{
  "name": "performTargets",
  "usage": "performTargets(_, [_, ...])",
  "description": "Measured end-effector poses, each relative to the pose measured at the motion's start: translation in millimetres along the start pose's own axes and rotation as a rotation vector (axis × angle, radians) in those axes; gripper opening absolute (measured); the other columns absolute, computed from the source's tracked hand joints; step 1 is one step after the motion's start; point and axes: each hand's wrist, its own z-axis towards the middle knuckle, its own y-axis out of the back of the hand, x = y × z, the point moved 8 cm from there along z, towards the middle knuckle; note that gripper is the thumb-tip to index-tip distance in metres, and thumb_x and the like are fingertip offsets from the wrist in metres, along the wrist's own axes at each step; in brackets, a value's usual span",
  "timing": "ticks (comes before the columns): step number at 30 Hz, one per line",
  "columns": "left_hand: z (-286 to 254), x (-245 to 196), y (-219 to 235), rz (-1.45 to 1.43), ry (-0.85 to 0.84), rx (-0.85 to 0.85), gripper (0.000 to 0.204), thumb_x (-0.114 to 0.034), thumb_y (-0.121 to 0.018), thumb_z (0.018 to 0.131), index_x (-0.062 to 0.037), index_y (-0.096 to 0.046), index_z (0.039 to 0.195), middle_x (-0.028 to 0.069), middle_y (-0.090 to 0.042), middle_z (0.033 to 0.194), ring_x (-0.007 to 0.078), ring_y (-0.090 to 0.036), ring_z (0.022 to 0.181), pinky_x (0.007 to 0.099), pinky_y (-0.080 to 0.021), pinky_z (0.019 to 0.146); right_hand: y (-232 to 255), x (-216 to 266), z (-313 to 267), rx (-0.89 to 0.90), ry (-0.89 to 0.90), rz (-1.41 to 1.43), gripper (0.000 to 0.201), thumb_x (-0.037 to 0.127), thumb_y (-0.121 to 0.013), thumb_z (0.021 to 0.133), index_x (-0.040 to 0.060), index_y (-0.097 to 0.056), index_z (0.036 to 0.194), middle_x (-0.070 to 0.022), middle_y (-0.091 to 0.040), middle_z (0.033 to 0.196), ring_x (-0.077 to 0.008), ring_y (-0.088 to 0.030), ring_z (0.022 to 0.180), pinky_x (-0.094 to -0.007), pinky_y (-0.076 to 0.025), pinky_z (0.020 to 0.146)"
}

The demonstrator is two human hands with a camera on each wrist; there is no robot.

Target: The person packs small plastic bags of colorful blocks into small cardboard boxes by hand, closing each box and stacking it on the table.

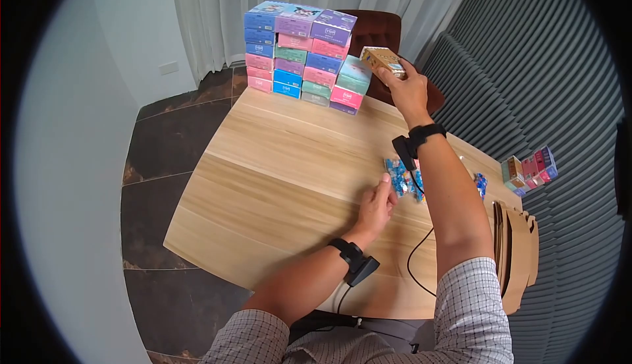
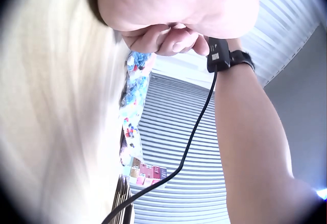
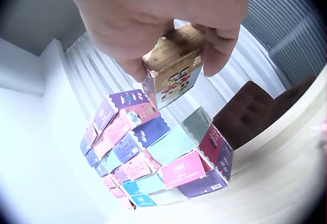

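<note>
Near the table's far edge, the right hand pinches a gold box, probably light, crushable card best held by opposite sides, the left hand loosely curled.

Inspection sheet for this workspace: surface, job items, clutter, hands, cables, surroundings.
Surface: wood-grain table; damage, nothing seen.
Job's things: box stack upright, rightmost column lowest; gold-brown box held apart from it.
Clutter: bags of mostly blue pieces, small boxes and folded cardboard to the right.
Hands: right grips the gold-brown box; left beside the bags, nothing seen in it.
Cables: one from each wrist camera; the right one loops over the table.
Surroundings: chair and curtain behind, ribbed wall right.
</note>
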Motion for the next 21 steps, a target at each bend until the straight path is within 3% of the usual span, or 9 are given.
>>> performTargets(7, [-2,-3,-2,-0.005,-0.005,-0.007,0.066,-0.063,-0.045,0.109,-0.008,-0.052,0.073,-0.0034,-0.037,0.06,0.0098,-0.036,0.05,0.0278,-0.03,0.047,-39,7,-1,0.073,0.083,-0.045,0.089,0.047,-0.085,0.083,-0.0014,-0.055,0.151,-0.0342,-0.062,0.135,-0.0414,-0.061,0.126,-0.0443,-0.051,0.108])
performTargets(10, [-2,-2,-2,-0.009,-0.004,-0.009,0.066,-0.064,-0.044,0.108,-0.0084,-0.052,0.073,-0.0034,-0.037,0.059,0.0096,-0.036,0.05,0.0276,-0.031,0.047,-49,17,-4,0.167,0.172,0.0,0.08,0.037,-0.083,0.085,-0.002,-0.055,0.15,-0.0334,-0.065,0.131,-0.0434,-0.064,0.123,-0.0462,-0.053,0.105])
performTargets(13, [-1,0,-1,-0.004,-0.007,-0.008,0.066,-0.064,-0.044,0.108,-0.0086,-0.052,0.073,-0.0032,-0.037,0.059,0.0096,-0.037,0.05,0.0275,-0.031,0.047,-53,13,-1,0.183,0.093,-0.103,0.066,0.026,-0.08,0.09,-0.0001,-0.059,0.147,-0.0323,-0.067,0.128,-0.0453,-0.067,0.118,-0.0478,-0.054,0.103])
performTargets(16, [-1,-2,-1,0.004,-0.004,-0.015,0.067,-0.064,-0.045,0.108,-0.0088,-0.052,0.072,-0.0029,-0.038,0.06,0.0097,-0.037,0.051,0.0276,-0.031,0.047,-53,18,-3,0.1,0.139,-0.204,0.055,0.02,-0.076,0.093,0.001,-0.062,0.143,-0.0319,-0.067,0.125,-0.0454,-0.068,0.114,-0.0483,-0.055,0.101])
performTargets(21, [-4,-6,-1,0.024,-0.009,-0.039,0.067,-0.064,-0.045,0.108,-0.0084,-0.053,0.071,-0.0027,-0.038,0.059,0.0102,-0.038,0.051,0.0278,-0.03,0.047,-49,23,-3,0.039,0.19,-0.197,0.051,0.023,-0.076,0.094,0.0008,-0.065,0.138,-0.0291,-0.068,0.121,-0.0442,-0.068,0.114,-0.0499,-0.056,0.098])
